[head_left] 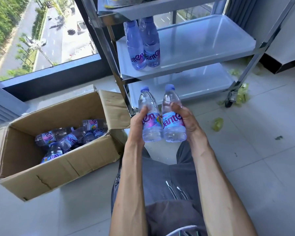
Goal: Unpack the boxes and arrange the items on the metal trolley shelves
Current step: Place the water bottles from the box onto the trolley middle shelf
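At the near left, an open cardboard box (pixel 58 150) is being shown on the floor, with more water bottles (pixel 66 138) lying jumbled on their sides inside it. At centre, two bottles are being held upright, side by side and touching: the left bottle (pixel 151 116) is being gripped by the left hand (pixel 138 121), the right bottle (pixel 173 116) by the right hand (pixel 189 118), the fingers of each curled round the label band.

The coming move is judged to turn on one relation: the middle shelf (pixel 203 53) of the metal trolley (pixel 255 57) is lying farther off and above the caps, with both long axes already pointing towards it. Its bare part is lying to the right of two shelved bottles (pixel 143 46), so the right hand is judged nearer.

The top shelf is being cut off by the frame edge, and the fingertips are being hidden behind the bottles.
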